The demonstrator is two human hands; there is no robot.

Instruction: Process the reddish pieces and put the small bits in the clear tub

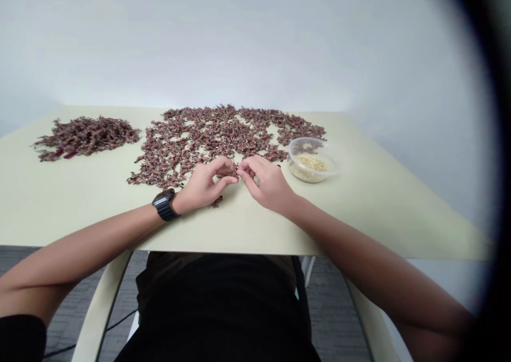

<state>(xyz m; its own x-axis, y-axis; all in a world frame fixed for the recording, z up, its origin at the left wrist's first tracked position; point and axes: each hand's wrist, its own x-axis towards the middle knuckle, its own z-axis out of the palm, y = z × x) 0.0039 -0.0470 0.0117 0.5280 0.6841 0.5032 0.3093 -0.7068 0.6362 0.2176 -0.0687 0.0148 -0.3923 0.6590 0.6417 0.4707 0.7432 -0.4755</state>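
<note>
In front of me, my left hand [213, 181] and my right hand [267, 182] meet over the near edge of a spread of small, shrivelled reddish-brown pieces [211, 133] with dark tips. Both hands are closed in a pinch, thumb against fingers, on one such small piece [236, 173]; the fingers hide most of it, and its exact kind cannot be made out. Below my left hand lies a loose reddish-brown piece [216, 202]. Just right of my right hand stands a round clear plastic tub [293, 162] with small pale-yellow bits [313, 164] in it.
A denser heap of similar reddish-brown strands [93, 134] lies at the left, with two dark red sticks [69, 154] at its front. Everything rests on a pale yellow table [379, 207] against a white wall. A black watch [165, 204] is on my left wrist.
</note>
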